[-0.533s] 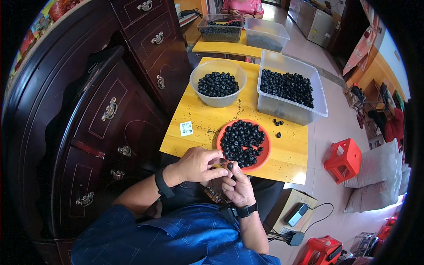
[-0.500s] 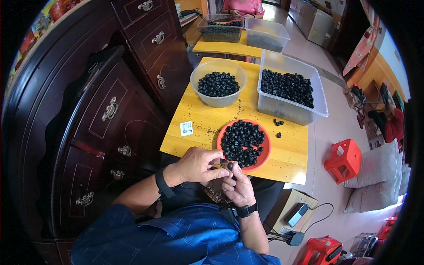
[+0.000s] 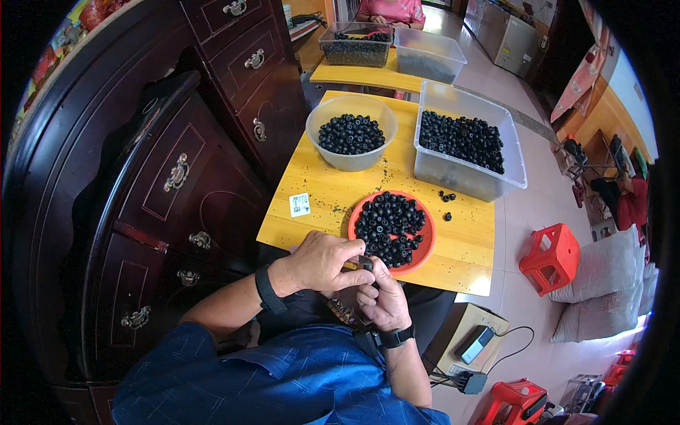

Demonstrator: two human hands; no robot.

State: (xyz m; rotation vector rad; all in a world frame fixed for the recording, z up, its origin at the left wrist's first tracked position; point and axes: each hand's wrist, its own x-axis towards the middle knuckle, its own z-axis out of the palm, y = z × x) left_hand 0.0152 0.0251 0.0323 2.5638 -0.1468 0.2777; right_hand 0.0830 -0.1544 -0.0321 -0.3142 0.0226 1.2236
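Here, at the near edge of the yellow table [image 3: 319, 205], the left hand [image 3: 322, 261] and right hand [image 3: 380, 297] meet, fingers of both pinched on one small dark bead [image 3: 367, 263]. Just beyond lies a red plate [image 3: 427, 246] heaped with dark beads; farther off stand a clear round bowl [image 3: 351, 157] and, to its right, a clear bin [image 3: 464, 178], both holding more.

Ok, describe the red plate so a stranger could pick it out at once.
On the yellow wooden table, look at the near edge, just beyond the hands. There sits the round red plate heaped with small black ring-shaped pieces; its neighbours, holding similar pieces, are a clear round bowl and a clear rectangular tub.
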